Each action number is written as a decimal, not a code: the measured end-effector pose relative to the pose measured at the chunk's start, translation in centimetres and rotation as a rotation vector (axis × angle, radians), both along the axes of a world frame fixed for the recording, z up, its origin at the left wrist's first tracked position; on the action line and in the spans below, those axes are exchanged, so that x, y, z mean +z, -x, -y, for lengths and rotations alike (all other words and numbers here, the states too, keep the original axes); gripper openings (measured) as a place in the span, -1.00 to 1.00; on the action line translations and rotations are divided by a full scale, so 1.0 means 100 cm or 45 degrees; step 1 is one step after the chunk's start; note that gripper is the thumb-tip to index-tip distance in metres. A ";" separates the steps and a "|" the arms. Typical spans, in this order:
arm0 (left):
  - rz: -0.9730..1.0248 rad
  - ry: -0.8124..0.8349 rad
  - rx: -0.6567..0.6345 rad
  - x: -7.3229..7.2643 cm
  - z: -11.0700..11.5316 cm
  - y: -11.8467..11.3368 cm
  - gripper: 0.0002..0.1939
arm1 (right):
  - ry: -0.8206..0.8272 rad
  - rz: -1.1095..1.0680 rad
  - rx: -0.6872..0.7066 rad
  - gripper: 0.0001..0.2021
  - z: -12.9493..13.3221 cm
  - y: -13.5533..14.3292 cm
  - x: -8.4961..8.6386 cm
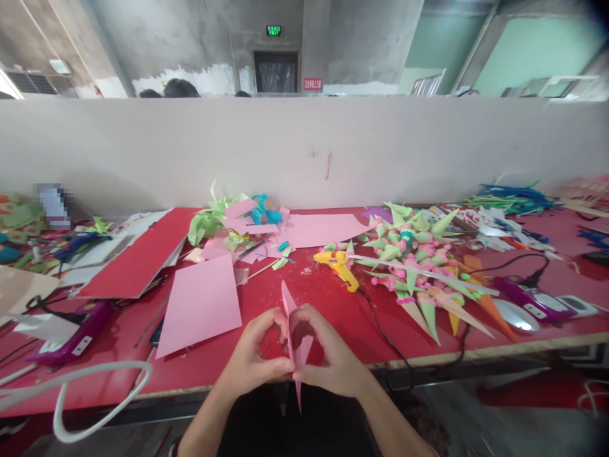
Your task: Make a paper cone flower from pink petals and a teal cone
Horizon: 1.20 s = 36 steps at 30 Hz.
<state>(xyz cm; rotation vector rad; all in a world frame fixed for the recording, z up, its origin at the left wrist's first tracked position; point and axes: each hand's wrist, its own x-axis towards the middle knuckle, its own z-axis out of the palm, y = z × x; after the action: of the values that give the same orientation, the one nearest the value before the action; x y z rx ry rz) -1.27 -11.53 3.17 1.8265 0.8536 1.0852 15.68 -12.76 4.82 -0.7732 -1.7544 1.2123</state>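
A piece of pink paper (288,311) is pinched edge-on between my two hands, just above the table's front edge. My left hand (259,349) grips its left side with thumb and fingers. On the other side, my right hand (328,355) has its fingers and thumb closed on the same paper, where a folded flap sticks out. Flat on the table to the left lies a pink sheet (202,304). A yellow hot glue gun (340,268) with a long clear glue stick rests beyond my right hand.
Green and pink paper cones (428,273) are heaped at the right. Pink and green scraps (238,222) lie at the back. Purple power strips (535,298) stand at both sides, with cables across the red table (295,270). A white partition (238,152) rises behind.
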 end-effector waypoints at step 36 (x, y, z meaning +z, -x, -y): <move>-0.180 -0.275 0.685 0.023 -0.006 0.046 -0.87 | -0.130 0.004 -0.570 -0.84 -0.009 -0.024 -0.004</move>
<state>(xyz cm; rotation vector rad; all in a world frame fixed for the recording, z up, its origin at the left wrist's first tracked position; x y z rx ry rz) -5.87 -10.89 5.46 1.9170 1.4127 1.4347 18.05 -11.85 4.40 -1.0384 -1.5236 0.8145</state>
